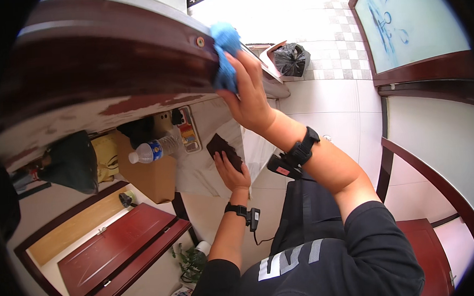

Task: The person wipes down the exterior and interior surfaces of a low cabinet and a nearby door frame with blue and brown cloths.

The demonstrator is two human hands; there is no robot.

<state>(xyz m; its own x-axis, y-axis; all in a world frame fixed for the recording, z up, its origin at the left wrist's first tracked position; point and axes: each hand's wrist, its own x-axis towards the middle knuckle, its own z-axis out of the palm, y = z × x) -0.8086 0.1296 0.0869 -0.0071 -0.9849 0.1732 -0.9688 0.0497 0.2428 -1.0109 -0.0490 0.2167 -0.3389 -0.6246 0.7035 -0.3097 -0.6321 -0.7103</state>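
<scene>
My right hand (249, 88) is raised and closed on a blue cloth (225, 47), which it presses to the end of a glossy dark-brown wooden panel (119, 52). A small round fitting (200, 41) sits in the panel beside the cloth. Lower down, my left hand (232, 172) lies with fingers stretched out over a flat dark-brown thing (218, 143) on a white marbled surface (198, 174). What that brown thing is, I cannot tell. Near the left hand are a clear plastic bottle (154, 151) with a blue label and a phone-shaped patterned case (189, 130).
A brown cardboard box (147, 171) stands left of the marbled surface, beside a dark green bag (71, 162). A black plastic bag (291, 59) sits in a bin on the tiled floor. Reddish wooden doors (119, 245) and a leafy plant (189, 263) are at lower left.
</scene>
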